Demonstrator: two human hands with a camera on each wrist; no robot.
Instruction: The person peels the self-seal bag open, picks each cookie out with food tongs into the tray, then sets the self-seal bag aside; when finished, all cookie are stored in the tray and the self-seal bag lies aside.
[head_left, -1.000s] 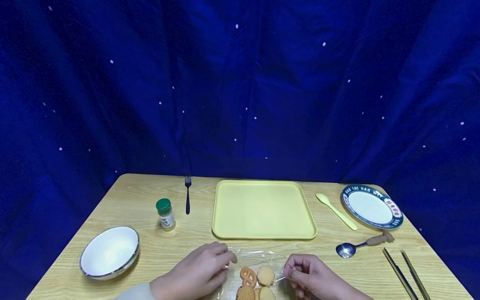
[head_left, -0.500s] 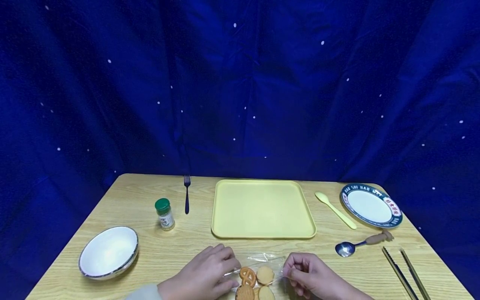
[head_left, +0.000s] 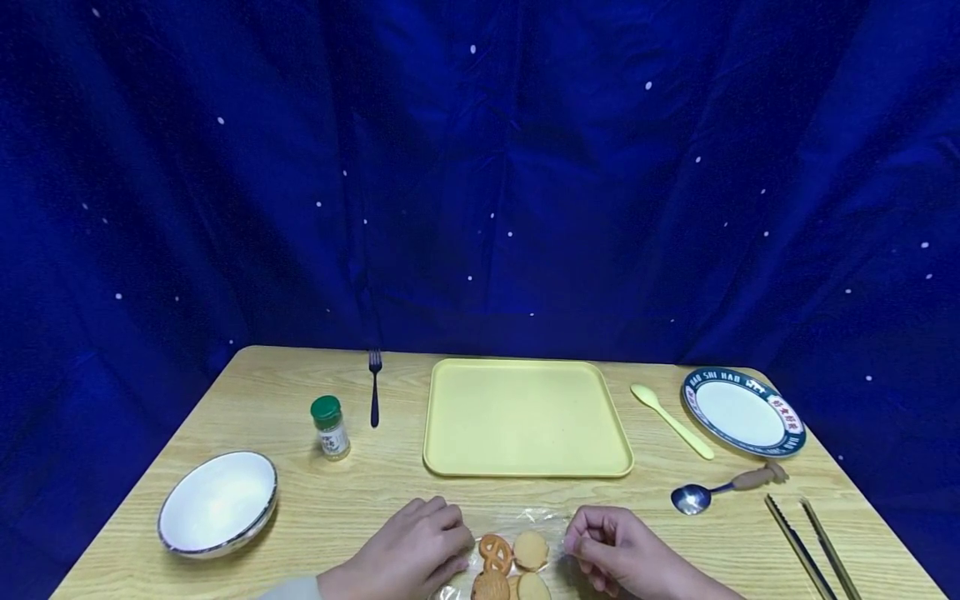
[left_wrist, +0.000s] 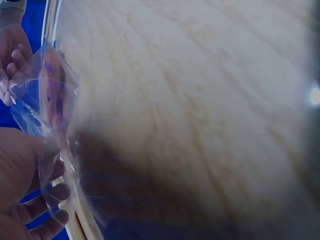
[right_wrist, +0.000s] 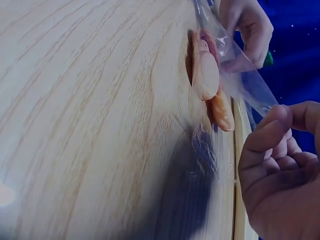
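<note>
A clear plastic bag (head_left: 517, 522) of cookies lies at the table's near edge, between both hands. Inside show a pretzel-shaped cookie (head_left: 496, 553), a pale round cookie (head_left: 531, 550) and other round ones, partly cut off by the frame. My left hand (head_left: 416, 552) holds the bag's left edge; in the left wrist view the film bunches near its thumb and fingers (left_wrist: 59, 192). Thumb and forefinger of my right hand (head_left: 622, 546) pinch the bag's right edge, its other fingers curled. The right wrist view shows the film (right_wrist: 250, 90) stretched up to that pinch.
A yellow tray (head_left: 525, 417) lies beyond the bag. Leftward are a white bowl (head_left: 217, 504), a green-capped jar (head_left: 331, 429) and a dark fork (head_left: 374, 392). Rightward are a yellow spoon (head_left: 672, 422), a plate (head_left: 742, 414), a metal spoon (head_left: 692, 498) and tongs (head_left: 801, 546).
My left hand has shifted right and nearer along the bag's left side, then drawn slightly back left. The film's top part has changed its folds. My right hand keeps its pinch, nearly still.
</note>
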